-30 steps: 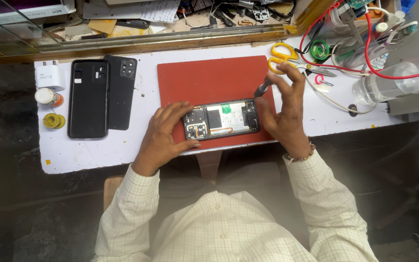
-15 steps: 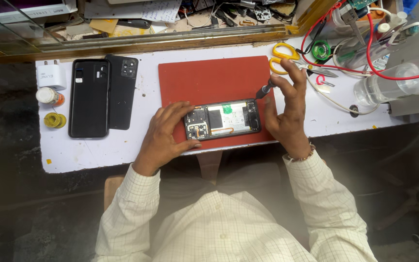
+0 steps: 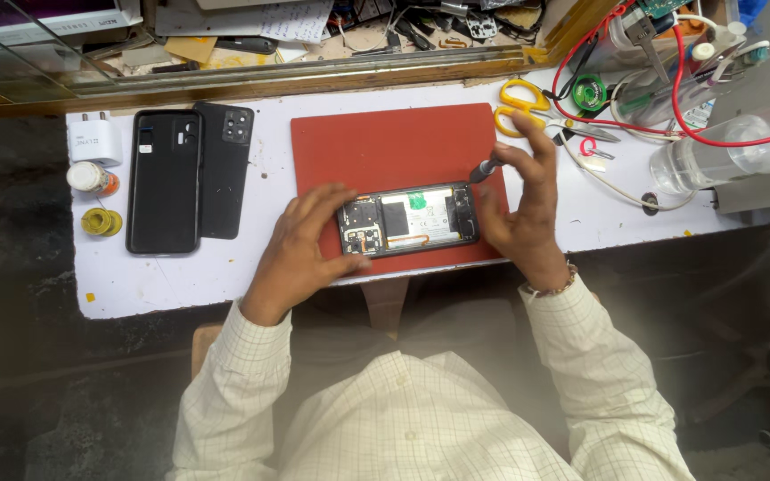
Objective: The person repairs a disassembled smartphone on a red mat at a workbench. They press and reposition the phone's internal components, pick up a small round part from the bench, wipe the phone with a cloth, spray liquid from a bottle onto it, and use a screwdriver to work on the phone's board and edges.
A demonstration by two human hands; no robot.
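An opened phone [image 3: 409,220] with its back off and its boards showing lies on a red mat [image 3: 376,147] near the front edge of the white table. My left hand [image 3: 300,245] grips the phone's left end and steadies it. My right hand [image 3: 523,214] rests at the phone's right end and pinches a small dark screwdriver [image 3: 485,167], its tip pointing down at the phone's upper right corner.
A black phone case [image 3: 164,181] and a black back cover [image 3: 225,169] lie left of the mat, with a white charger [image 3: 95,140], a small jar [image 3: 93,178] and a solder spool [image 3: 100,221]. Yellow scissors [image 3: 521,107], red and white wires [image 3: 670,125] and clear plastic bottles [image 3: 724,151] crowd the right.
My right hand's fingers have shifted slightly on the screwdriver. The phone and my left hand have stayed in place.
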